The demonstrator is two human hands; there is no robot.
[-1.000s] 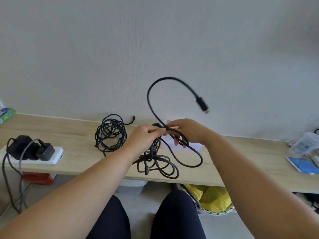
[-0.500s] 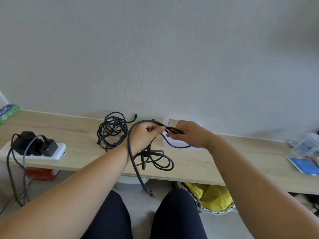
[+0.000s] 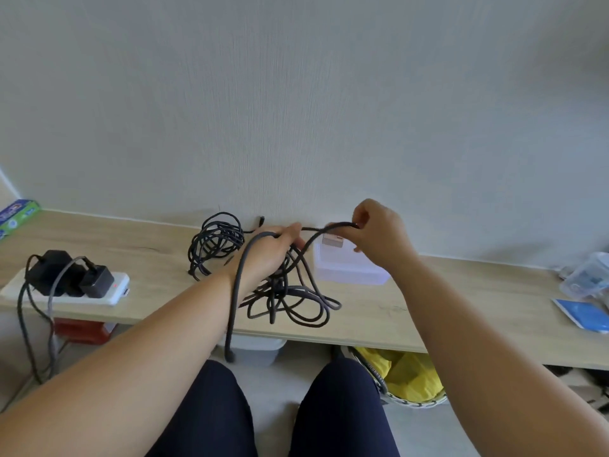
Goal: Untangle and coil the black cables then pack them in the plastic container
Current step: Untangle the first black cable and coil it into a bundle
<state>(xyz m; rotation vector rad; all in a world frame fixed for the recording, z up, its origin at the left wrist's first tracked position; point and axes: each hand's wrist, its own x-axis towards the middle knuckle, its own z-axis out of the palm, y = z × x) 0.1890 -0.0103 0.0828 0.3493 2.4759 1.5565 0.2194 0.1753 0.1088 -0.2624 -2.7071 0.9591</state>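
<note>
Left hand (image 3: 272,250) grips the black cable bundle (image 3: 286,291); right hand (image 3: 377,237) pinches one strand (image 3: 318,233). Pulling the strand hard could tighten the knots.

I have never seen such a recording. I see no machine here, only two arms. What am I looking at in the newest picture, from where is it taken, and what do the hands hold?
There is no machine: a person works with bare hands. One camera worn on the head looks forward and down, so you see the person's own arms and knees.

The left hand grips a black cable, and the right hand pinches the same cable further along. One strand hangs over the left wrist, past the desk edge.

A tangled heap of black cable lies on the wooden desk below the hands. Behind it lies a second cable bundle. To the right is a plastic container, and to the left a white power strip with black adapters.
</note>
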